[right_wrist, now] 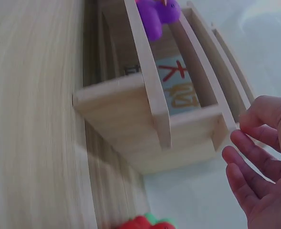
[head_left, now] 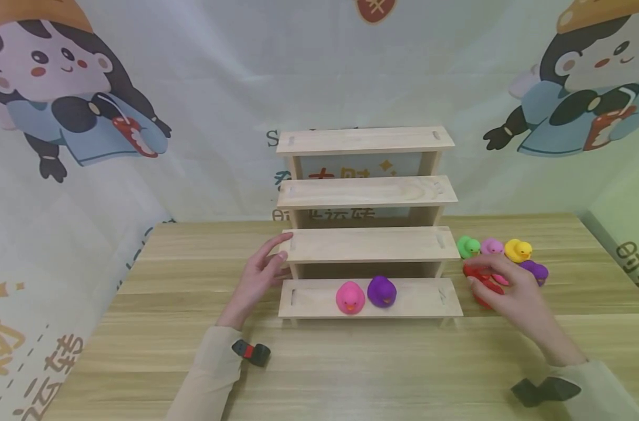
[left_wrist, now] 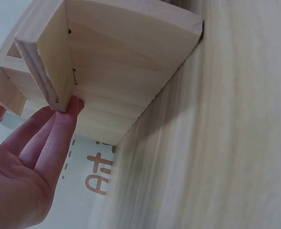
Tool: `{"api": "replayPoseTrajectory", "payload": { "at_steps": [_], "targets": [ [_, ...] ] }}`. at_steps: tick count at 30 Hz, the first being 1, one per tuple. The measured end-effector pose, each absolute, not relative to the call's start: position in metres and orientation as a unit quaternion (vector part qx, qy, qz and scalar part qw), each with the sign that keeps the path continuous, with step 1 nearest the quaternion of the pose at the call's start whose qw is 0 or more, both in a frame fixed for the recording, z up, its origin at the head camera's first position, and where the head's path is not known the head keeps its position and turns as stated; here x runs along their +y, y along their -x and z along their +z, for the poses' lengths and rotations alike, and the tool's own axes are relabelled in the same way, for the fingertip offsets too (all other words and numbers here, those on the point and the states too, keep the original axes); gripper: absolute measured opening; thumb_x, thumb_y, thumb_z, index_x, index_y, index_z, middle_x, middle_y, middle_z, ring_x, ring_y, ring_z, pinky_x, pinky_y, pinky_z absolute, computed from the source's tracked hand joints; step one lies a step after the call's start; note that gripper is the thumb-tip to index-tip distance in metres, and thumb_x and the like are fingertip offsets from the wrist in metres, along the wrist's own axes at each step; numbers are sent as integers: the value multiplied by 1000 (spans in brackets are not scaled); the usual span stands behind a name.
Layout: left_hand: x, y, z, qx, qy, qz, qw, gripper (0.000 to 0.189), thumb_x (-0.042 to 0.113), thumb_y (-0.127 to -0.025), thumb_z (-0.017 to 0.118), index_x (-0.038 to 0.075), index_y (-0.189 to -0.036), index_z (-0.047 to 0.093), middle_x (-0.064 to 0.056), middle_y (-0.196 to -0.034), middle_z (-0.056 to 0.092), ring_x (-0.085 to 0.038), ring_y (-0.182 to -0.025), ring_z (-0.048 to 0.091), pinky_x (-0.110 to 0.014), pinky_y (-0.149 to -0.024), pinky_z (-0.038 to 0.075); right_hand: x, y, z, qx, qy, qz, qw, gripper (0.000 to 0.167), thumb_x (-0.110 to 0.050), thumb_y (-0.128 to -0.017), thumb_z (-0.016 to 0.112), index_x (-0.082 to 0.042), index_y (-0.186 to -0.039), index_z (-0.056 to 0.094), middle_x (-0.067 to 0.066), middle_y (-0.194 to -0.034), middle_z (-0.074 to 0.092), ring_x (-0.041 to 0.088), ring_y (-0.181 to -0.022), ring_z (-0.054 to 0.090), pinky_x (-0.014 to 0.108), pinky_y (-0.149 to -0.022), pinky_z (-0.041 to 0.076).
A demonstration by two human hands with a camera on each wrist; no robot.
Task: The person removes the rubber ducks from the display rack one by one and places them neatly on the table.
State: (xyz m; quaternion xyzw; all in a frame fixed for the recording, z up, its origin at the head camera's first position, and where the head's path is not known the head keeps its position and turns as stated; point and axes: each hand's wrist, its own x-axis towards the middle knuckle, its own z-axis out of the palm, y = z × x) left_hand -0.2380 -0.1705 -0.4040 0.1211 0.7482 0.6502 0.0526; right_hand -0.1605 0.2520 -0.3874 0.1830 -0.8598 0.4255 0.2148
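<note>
A stepped wooden shelf [head_left: 369, 244] with several tiers stands in the middle of the table. On its lowest step sit a pink rubber duck [head_left: 350, 297] and a purple rubber duck [head_left: 382, 292], side by side. My left hand [head_left: 258, 270] touches the shelf's left end near the second step from the bottom; in the left wrist view its fingers [left_wrist: 54, 143] are fairly straight against a board's edge. My right hand [head_left: 516, 289] hovers over red rubber ducks [head_left: 485, 291] to the right of the shelf, partly covering them. In the right wrist view its fingers [right_wrist: 257, 155] are loosely bent around nothing.
Beyond my right hand are a green duck [head_left: 468, 247], a light purple duck [head_left: 492, 246], a yellow duck [head_left: 518, 251] and another purple duck [head_left: 535, 272]. A printed cloth [head_left: 219, 117] hangs behind the wooden table [head_left: 351, 368] and along its sides.
</note>
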Motion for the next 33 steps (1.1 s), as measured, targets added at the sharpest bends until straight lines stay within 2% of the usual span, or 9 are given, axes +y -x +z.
{"api": "replayPoseTrajectory", "payload": {
  "at_steps": [4,6,12,17,18,26,33],
  "targets": [
    [-171,238,-405,748,-123,650,52,42,23,-104,47,16,-145,43,-31,-137,45,-48,-107,58,-55,-85,51,242,162,-389,-846,-206,441,215,36,21,-72,70,2,-104,69,-10,-100,67,-3,-91,56,9,-73,46],
    [-171,239,-406,748,-124,650,52,42,23,-104,47,15,-145,43,-31,-137,45,-48,-107,58,-54,-85,51,238,163,-389,-837,-218,455,210,36,22,-73,69,3,-104,69,-10,-100,67,1,-87,58,10,-68,48],
    [-172,238,-405,746,-121,652,55,43,25,-103,48,18,-146,43,-29,-139,44,-47,-108,58,-55,-86,50,223,166,-392,-825,-258,457,211,38,20,-72,71,0,-103,69,9,-100,69,6,-94,59,10,-77,45],
    [-172,239,-406,746,-120,652,59,43,26,-103,49,20,-145,43,-27,-139,45,-45,-108,59,-54,-87,50,211,167,-395,-822,-272,460,198,38,18,-73,72,-3,-105,69,9,-101,69,6,-97,60,11,-81,45],
    [-172,240,-406,746,-120,653,60,43,26,-103,49,20,-145,44,-27,-139,45,-45,-108,59,-54,-87,50,209,168,-395,-823,-272,459,194,38,17,-73,72,-3,-105,69,8,-101,69,6,-99,60,14,-86,46],
    [-173,240,-406,746,-123,651,59,43,26,-103,49,21,-145,44,-26,-141,43,-46,-108,59,-53,-86,51,190,171,-398,-833,-285,448,157,35,12,-78,71,-4,-108,68,3,-104,70,11,-99,62,17,-87,47],
    [-173,240,-406,750,-119,648,57,42,27,-103,49,22,-144,45,-26,-139,46,-45,-108,59,-53,-85,51,174,175,-401,-827,-322,441,136,36,10,-81,70,-1,-115,64,7,-113,67,21,-102,63,27,-86,52]
  ]
}}
